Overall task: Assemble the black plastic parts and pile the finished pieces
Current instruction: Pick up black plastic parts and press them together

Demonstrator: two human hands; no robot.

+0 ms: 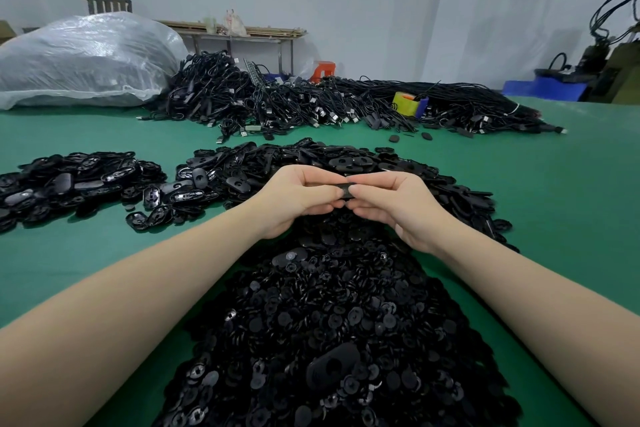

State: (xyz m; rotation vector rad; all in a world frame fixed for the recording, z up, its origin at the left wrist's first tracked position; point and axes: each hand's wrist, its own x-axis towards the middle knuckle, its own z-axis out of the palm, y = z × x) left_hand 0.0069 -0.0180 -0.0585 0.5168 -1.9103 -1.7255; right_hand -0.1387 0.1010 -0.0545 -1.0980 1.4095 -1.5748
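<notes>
Small flat black plastic part (347, 188), matte, sits pinched betw. both hands above the big heap of glossy black round plastic discs (332, 322). Left hand (298, 198) grips its left end w/ curled fingers & thumb; right hand (391, 201) pinches the right end likewise. Pile of oval black plastic shells (79, 180) lies left on the smooth green table mat (86, 260); tangled black cables (311, 100) behind. No legible writing.
</notes>
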